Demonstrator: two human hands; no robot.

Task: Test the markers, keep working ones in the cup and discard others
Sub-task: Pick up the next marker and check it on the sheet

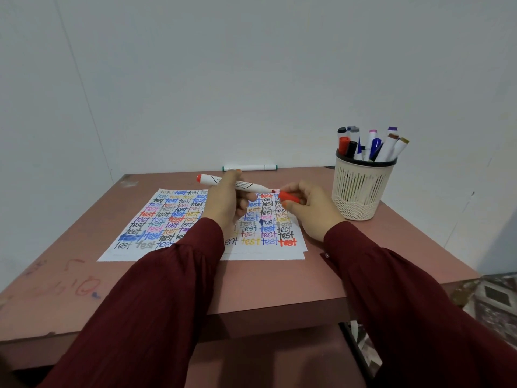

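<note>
The left hand curls round a white plastic marker with a red end plug. It holds the marker nearly level above the table, its red tip aimed at the right hand. That hand pinches the smooth red cap just beside the tip, mouth towards it, so cap and barrel line up for a straight push or pull. Whether the cap is coming off or going on I cannot tell.

Below them a white paper sheet lies flat on the matte pinkish-brown table. It is filled with rows of the word "test" in many inks, with a bold red one at its near right corner.

The cream plastic cup with slotted sides and a dark rim stands near the right hand, within easy reach. It is packed with upright markers. A slim white marker with green ends lies apart at the far edge, probably set aside as a discard.
</note>
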